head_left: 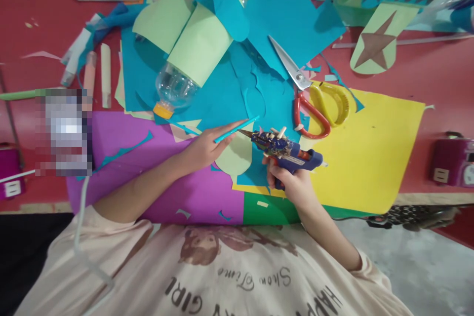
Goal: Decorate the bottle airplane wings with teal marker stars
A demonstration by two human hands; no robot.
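Glue gun (301, 159), blue: one, just right of the frame's centre. Right hand (291, 180) wrapped round its handle, fingers curled; the nozzle (245, 132) points left. Body presumably stiff plastic, fairly light, a little front-heavy; the front is crusted with stuck bits and probably hot, so the handle is the safe hold.

Blue paper piece (237, 129): one, at centre, seen nearly edge-on, pinched between thumb and fingers of the left hand (207, 145). Likely very light, easily bent or creased; best held by its edges, away from the nozzle. Whether the nozzle touches it: cannot tell.

Nearby: scissors (323, 126), red and yellow handles, right of centre, blades apart; clear bottle (177, 81), orange cap, upper left of centre, lying tilted.
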